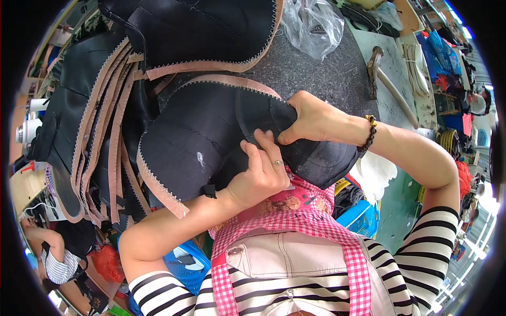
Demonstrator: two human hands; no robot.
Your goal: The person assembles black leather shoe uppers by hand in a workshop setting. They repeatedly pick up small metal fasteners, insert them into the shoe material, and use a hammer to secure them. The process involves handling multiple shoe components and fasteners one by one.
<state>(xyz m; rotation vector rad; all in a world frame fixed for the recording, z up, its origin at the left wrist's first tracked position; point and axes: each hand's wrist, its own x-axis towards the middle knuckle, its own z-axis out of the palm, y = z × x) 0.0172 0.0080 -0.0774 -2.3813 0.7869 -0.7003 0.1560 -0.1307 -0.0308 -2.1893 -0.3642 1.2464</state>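
A black boot upper (184, 126) lies in front of me, its curved edge bound with a pinkish-tan strip sewn in white zigzag stitches. My right hand (319, 118) grips its narrower, rounded end, thumb on top and the other fingers largely hidden behind. Beside it, my left hand (261, 171) holds the lower side of the same piece. Its bent fingers press on the black surface, and its thumb is out of sight. Another black upper (195, 34) with the same strip lies beyond. To the left hangs a stack of similar uppers (79, 105), their strips side by side.
A hammer (375, 71) with a wooden handle rests right of the dark round worktop (316, 73). Clear plastic bag (314, 31) sits at the far side. Blue baskets (363, 218) stand below. Another person's arm (50, 239) shows at lower left.
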